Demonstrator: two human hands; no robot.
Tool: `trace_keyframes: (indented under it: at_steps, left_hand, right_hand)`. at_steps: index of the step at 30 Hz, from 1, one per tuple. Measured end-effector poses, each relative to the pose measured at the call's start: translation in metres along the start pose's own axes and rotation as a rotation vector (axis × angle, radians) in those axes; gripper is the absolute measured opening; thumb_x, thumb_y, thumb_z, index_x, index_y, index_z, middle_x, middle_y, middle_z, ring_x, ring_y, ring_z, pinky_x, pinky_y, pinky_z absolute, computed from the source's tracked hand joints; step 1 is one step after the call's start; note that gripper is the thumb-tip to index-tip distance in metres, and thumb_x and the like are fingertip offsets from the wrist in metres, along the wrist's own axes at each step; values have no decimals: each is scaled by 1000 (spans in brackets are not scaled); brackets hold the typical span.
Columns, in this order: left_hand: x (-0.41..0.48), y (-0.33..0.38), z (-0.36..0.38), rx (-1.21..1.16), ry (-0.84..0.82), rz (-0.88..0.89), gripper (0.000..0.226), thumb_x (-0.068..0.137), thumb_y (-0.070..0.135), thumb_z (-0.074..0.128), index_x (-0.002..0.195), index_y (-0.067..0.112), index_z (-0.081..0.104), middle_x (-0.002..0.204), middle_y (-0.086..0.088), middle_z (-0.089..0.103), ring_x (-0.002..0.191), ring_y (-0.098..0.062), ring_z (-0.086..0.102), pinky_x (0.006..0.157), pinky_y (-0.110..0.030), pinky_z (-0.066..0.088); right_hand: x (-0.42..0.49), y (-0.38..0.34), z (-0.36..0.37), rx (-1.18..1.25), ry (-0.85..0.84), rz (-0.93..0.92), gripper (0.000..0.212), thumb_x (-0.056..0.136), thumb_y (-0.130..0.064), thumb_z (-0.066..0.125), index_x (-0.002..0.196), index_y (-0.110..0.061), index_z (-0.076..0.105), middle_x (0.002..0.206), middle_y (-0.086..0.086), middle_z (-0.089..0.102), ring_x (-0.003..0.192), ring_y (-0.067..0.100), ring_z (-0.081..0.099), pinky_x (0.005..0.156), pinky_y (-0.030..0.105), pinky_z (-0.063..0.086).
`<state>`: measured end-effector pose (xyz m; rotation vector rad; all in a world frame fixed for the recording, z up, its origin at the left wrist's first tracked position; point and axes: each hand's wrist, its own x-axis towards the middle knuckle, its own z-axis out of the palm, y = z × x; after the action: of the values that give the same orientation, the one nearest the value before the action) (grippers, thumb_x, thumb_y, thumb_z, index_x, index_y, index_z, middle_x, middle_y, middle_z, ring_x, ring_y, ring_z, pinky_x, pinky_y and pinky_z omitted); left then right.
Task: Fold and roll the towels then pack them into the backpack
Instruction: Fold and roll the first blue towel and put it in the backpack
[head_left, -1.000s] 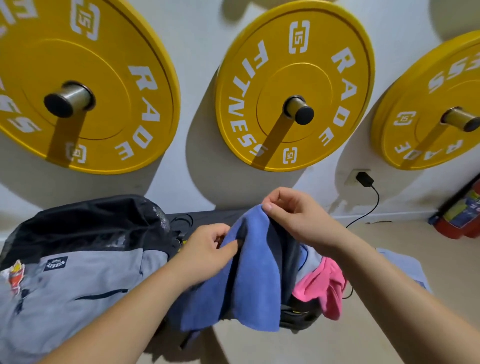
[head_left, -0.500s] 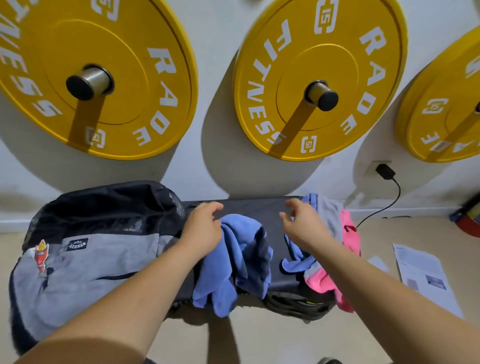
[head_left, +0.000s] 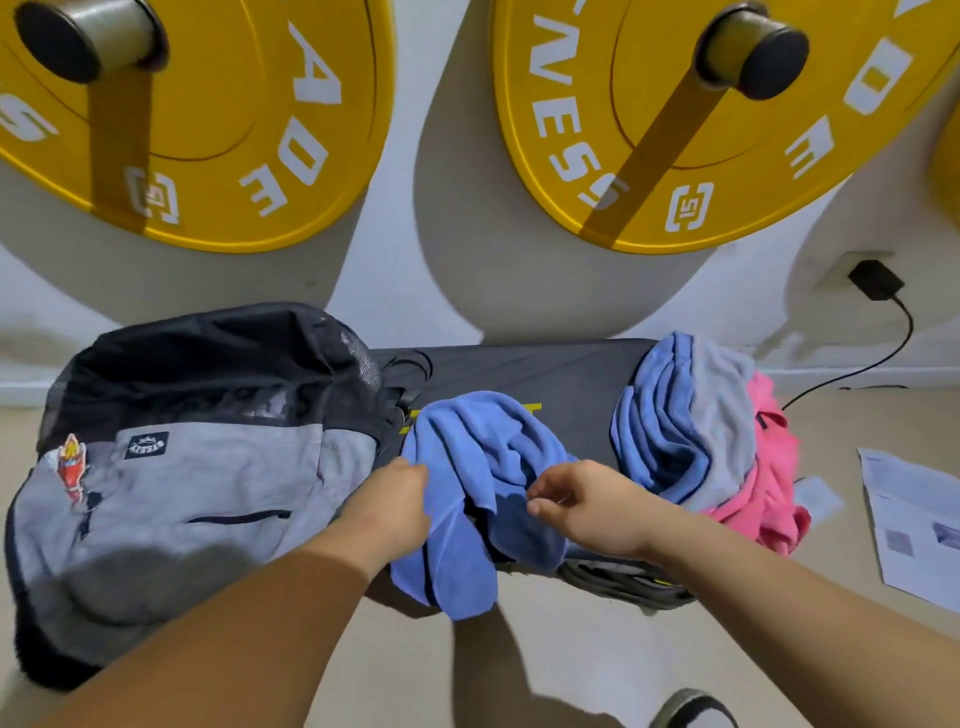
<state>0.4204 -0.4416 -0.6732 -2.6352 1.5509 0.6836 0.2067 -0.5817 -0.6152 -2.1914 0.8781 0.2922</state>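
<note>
The crumpled blue terry towel (head_left: 483, 467) looks light and limp, best taken by its corners; the left hand (head_left: 400, 493) pinches its edge, while the right hand (head_left: 587, 501) has its fingers curled, grip unclear.

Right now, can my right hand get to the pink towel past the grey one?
Probably yes. The right hand is close by, and the pink towel lies mostly bare; only the grey towel overlaps its left edge.

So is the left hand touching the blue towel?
Touching. The head view shows the left hand with its fingers curled onto the left edge of the blue towel, with no gap between them.
</note>
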Motion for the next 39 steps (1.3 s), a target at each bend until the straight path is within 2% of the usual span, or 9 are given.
trace_keyframes:
  at_steps: [4,10,15,19,24,27,30,35,39]
  left_hand:
    - [0,-18,12,-68,-37,-10,11,87,20,64,86,15,54,99,-4,53,84,-24,55,73,-34,47]
    - [-10,-3,11,72,-43,-13,39,79,54,70,82,22,49,101,0,49,87,-23,56,70,-34,46]
    - [-9,0,7,99,-13,-53,27,86,13,55,64,18,40,76,-3,50,66,-27,48,57,-32,37]
    - [-7,6,-17,-195,99,-40,14,89,15,47,76,11,47,80,-11,61,68,-27,49,59,-37,41]
    - [-33,49,-77,-774,115,83,11,102,20,48,97,19,56,64,6,53,59,-12,45,61,-29,40]
    - [-58,67,-112,-868,140,185,14,101,25,50,96,29,62,72,4,68,66,-10,57,67,-30,45]
    - [-76,80,-140,-1004,214,260,12,102,23,54,99,21,65,78,1,74,69,-9,66,67,-27,52]
    - [-82,83,-149,-1031,279,343,11,100,13,59,100,17,70,93,-1,78,88,-10,73,84,-24,56]
    - [-84,78,-148,-836,311,455,14,98,15,61,101,24,70,95,1,75,91,-14,71,87,-32,56]
  right_hand:
    - [5,-2,6,-14,-67,-19,19,98,-38,58,103,-24,70,96,-1,74,91,17,66,86,33,53]
    - [4,-3,7,-64,-93,-12,24,98,-40,57,109,-23,69,101,-1,73,94,18,66,88,32,53]
    - [-2,-10,2,-48,-82,-40,20,98,-40,58,105,-26,69,99,-1,74,95,19,67,90,35,55]
    - [-6,-15,-1,7,-8,-76,22,98,-38,59,115,-27,67,106,-5,72,98,16,67,94,34,53]
    - [-13,-25,-6,277,251,-108,52,94,-43,66,143,-35,50,130,-14,59,116,5,60,103,29,48]
    - [-17,-38,-17,461,326,-217,37,94,-39,68,131,-38,62,122,-16,69,115,-2,62,103,33,52]
    - [-27,-58,-32,590,394,-331,12,98,-26,65,105,-25,75,100,-9,78,98,8,72,94,39,57]
    - [-41,-78,-41,671,406,-425,17,93,-26,73,109,-25,71,104,-6,77,103,10,71,91,35,57]
    - [-46,-77,-42,584,491,-436,10,98,-22,64,92,-21,71,82,6,72,74,15,64,69,37,51]
